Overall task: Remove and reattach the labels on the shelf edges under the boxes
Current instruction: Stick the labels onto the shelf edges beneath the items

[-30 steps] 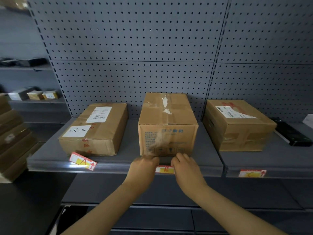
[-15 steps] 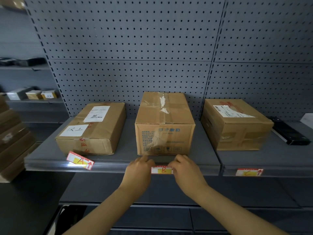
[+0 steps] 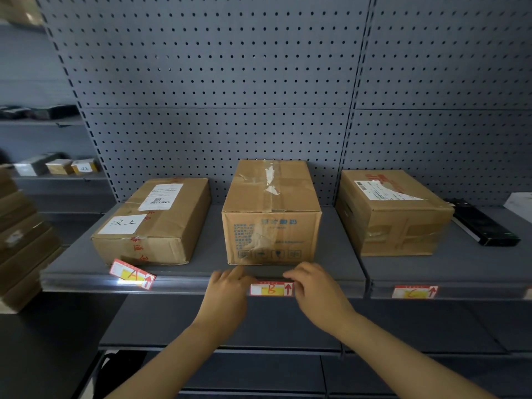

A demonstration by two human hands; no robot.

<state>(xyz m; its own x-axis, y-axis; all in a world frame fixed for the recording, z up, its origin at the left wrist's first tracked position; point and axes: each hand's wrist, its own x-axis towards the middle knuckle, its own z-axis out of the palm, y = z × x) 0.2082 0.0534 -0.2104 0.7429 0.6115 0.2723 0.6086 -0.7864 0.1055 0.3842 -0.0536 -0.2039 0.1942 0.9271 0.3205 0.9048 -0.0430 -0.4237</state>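
Left hand [image 3: 227, 292] at the left end of label B [image 3: 271, 289], fingers curled onto the shelf edge [image 3: 201, 286] and touching the label's left end. Right hand [image 3: 313, 286] at the right end of the same label, fingers curled over the lip; fingertips meet the label's right end by the red arrow. Whether either hand pinches the label or only presses it: cannot tell, fingertips partly hidden. Label B sits level in the edge strip, between the two hands, directly under the middle box [image 3: 272, 214].

Middle box: brown carton, taped top, blue print on the front face, standing just behind both hands and close to the shelf lip. Left box [image 3: 152, 223]: flatter carton, turned slightly, white shipping sticker and a handwritten white slip on top. Label A [image 3: 133, 274] lies tilted on the lip below it, not seated level in the strip. Right box [image 3: 393, 214] stands on the adjoining shelf section with a torn shipping sticker on top; label C [image 3: 414, 292] sits level in the strip beneath. A black flat device [image 3: 483, 226] lies just right of that box.

Surface: grey metal shelf, grey pegboard back panel [image 3: 216, 82]. Stacked cartons [image 3: 20, 240] at far left; small boxes [image 3: 57, 167] on a distant shelf.
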